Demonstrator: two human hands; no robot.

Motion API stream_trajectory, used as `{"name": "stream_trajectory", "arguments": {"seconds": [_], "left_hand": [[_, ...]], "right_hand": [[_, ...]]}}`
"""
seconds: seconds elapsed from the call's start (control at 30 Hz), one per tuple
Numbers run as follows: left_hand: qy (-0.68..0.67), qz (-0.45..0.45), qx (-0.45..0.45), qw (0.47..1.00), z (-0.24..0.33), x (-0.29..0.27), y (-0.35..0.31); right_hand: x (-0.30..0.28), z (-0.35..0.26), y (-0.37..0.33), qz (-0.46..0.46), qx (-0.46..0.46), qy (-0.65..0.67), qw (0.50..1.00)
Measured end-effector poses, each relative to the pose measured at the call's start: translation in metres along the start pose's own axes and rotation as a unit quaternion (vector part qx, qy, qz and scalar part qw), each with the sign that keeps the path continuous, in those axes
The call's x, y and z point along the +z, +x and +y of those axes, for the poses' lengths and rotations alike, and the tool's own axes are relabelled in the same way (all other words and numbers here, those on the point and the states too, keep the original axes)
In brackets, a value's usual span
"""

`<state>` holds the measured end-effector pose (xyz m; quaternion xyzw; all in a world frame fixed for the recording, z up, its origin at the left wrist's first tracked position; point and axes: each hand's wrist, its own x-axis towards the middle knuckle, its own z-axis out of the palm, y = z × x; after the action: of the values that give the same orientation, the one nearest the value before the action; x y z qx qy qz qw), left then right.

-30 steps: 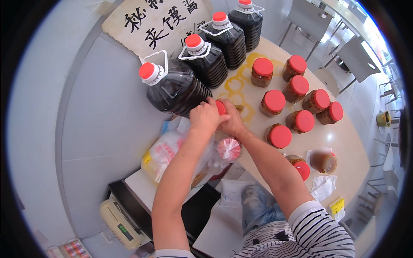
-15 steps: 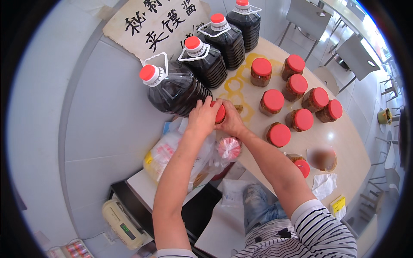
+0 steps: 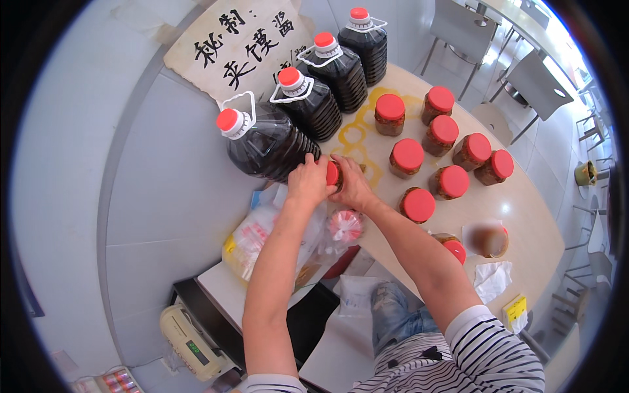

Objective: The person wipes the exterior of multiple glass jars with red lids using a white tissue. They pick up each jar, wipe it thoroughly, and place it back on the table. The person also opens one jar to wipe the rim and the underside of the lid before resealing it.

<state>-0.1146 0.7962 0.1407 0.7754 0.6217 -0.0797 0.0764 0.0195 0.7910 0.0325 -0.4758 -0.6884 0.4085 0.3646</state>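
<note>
Both my hands are around a glass jar with a red lid (image 3: 333, 173) at the table's left edge, beside the nearest big dark bottle (image 3: 265, 152). My left hand (image 3: 310, 179) is closed on the jar's left side. My right hand (image 3: 354, 188) wraps its right side, and its fingers hide most of the glass. Several similar red-lidded jars with brown contents, one of them a middle jar (image 3: 407, 157), stand on the table to the right. One jar (image 3: 449, 247) is partly behind my right forearm.
Several dark bottles, including the farthest bottle (image 3: 365, 52), line the wall on the pale table (image 3: 472, 216). Below the left hand are plastic bags (image 3: 255, 232) and a red-and-white wrapped bundle (image 3: 345, 226). A bowl (image 3: 498, 242), tissue (image 3: 493, 280) and yellow packet (image 3: 515, 311) lie at right.
The view has shifted slightly, so the bottles and jars sit a little differently in it. Both hands stay on the same jar, with the right fingers slightly moved.
</note>
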Motion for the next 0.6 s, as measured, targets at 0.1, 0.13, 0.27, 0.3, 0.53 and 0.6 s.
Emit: {"name": "stream_trajectory", "arguments": {"seconds": [0.1, 0.13, 0.27, 0.3, 0.53, 0.6], "left_hand": [[-0.018, -0.017, -0.066, 0.998, 0.007, -0.002, 0.002], [-0.023, -0.018, -0.085, 0.996, 0.009, -0.002, 0.004], [-0.021, 0.008, -0.141, 0.990, 0.010, 0.007, 0.007], [-0.036, -0.005, -0.150, 0.988, 0.011, 0.002, 0.006], [-0.027, -0.032, -0.050, 0.998, 0.010, -0.007, -0.003], [-0.054, -0.013, -0.071, 0.996, 0.011, -0.007, -0.004]], "right_hand": [[-0.006, -0.003, -0.001, -0.013, 0.004, -0.021, 1.000], [-0.006, -0.002, -0.002, -0.013, 0.004, -0.023, 1.000], [-0.007, -0.004, -0.003, -0.008, 0.022, -0.011, 1.000], [-0.009, -0.005, -0.004, -0.010, 0.027, -0.011, 1.000], [-0.011, -0.004, -0.006, -0.010, 0.023, -0.011, 1.000], [-0.012, -0.005, -0.008, -0.006, 0.020, -0.010, 1.000]]}}
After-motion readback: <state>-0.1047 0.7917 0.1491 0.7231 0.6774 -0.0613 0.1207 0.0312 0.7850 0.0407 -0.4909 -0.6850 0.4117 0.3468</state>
